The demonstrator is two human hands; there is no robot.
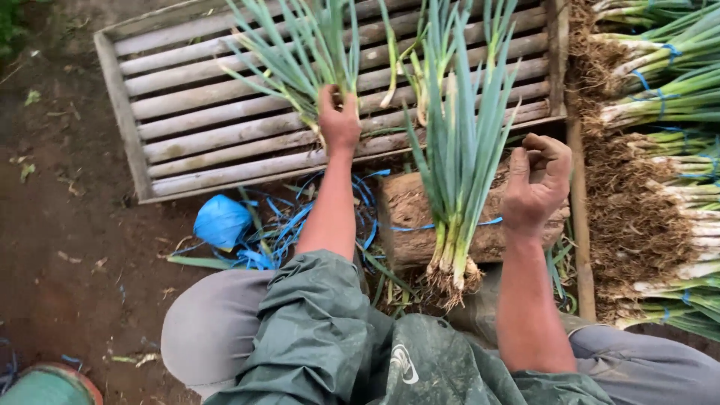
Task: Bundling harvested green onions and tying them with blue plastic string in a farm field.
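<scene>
The fingers of the left hand (pixel 339 118) are clenched around the base of a small clutch of green onions (pixel 304 56), which lies out across the slatted wooden crate (pixel 202 124). The fingers of the right hand (pixel 536 184) are curled in, thumb against fingertips, pinching what seems to be the end of a thin blue strap (pixel 411 226); the strap itself is too fine to follow into the grip, so I cannot say for certain that it is held. That strap runs around a larger bundle of green onions (pixel 454 195), which rests on a wooden block (pixel 409 225) just in front of the knees, roots toward the person.

By the look of them the onions are light, with soft, hollow leaves that would crease or snap if squeezed or bent. The white shanks just above the roots look firm, so that is the place to take hold. The roots appear to carry soil and the stalks may be damp, so a loose grip could slip.

The leaf tips run out of the top edge. The left palm faces away. A green raincoat (pixel 337 345) covers the lap. More tied bunches (pixel 660 97) at the right are cut off, and a blue bag (pixel 223 221) lies among strap scraps on the soil.
</scene>
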